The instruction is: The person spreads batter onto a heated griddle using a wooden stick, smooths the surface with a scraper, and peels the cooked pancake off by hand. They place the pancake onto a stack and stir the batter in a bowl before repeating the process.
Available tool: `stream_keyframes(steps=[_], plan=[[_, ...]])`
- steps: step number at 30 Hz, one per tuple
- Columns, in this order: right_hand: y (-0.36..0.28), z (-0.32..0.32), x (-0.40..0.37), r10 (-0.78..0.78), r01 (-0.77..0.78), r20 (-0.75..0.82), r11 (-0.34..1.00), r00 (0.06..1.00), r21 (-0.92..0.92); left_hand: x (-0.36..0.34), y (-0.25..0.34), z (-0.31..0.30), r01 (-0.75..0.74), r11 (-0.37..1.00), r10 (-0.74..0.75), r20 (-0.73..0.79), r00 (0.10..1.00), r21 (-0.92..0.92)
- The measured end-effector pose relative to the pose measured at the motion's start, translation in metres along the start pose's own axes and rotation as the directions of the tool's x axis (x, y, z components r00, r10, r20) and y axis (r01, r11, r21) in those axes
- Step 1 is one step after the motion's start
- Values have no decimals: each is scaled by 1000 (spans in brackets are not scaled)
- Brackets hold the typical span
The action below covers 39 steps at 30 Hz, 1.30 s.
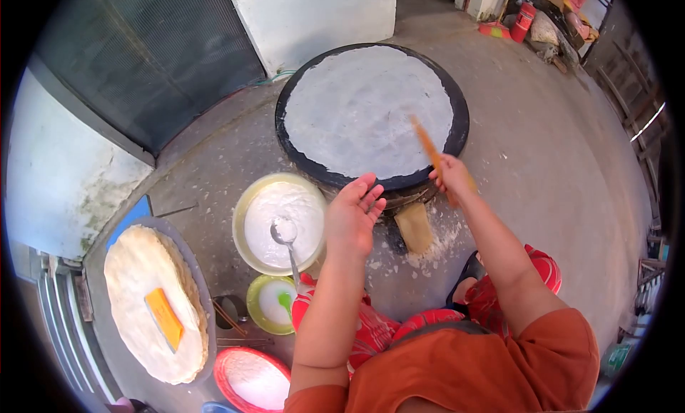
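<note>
A large round black griddle (462, 120) carries a thin sheet of pale batter (367, 106) over most of its surface. At its near right edge my right hand (451, 177) is closed round a wooden spreader (426, 142), blurred, which reaches over the batter. My left hand (354, 217), palm up with fingers apart, hangs empty near the griddle's front edge. Left of it stands a cream bowl (240, 231) of white batter with a metal ladle (284, 231) in it. A smaller green bowl (253, 309) below holds white liquid and a green utensil (285, 302).
At the left, a stack of flat rounds (135, 299) on a tray bears an orange scraper (165, 317). A red basin (222, 377) of white powder sits at the bottom. A tan block (414, 228) lies under the griddle's front. A fire extinguisher (523, 22) stands far right.
</note>
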State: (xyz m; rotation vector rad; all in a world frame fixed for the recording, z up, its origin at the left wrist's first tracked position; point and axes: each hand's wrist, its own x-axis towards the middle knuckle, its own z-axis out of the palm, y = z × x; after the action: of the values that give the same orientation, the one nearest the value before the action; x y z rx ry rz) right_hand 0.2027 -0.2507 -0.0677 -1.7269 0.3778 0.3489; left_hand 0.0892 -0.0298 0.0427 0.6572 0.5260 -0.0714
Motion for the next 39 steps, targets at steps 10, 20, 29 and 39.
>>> stream_keyframes(steps=[10, 20, 29, 39], plan=[[-54, 55, 29, -101, 114, 296, 993, 950, -28, 1, -6, 4, 36, 999, -35, 17, 999, -15], [-89, 113, 98, 14, 43, 276, 979, 961, -199, 5, -4, 9, 54, 999, -54, 6, 999, -3], [-102, 110, 84, -388, 235, 155, 169, 909, -957, 8, 3, 9, 56, 998, -56, -12, 998, -1], [-88, 92, 92, -467, 477, 198, 610, 862, -633, 7, 2, 11, 62, 998, -62, -17, 998, 11]])
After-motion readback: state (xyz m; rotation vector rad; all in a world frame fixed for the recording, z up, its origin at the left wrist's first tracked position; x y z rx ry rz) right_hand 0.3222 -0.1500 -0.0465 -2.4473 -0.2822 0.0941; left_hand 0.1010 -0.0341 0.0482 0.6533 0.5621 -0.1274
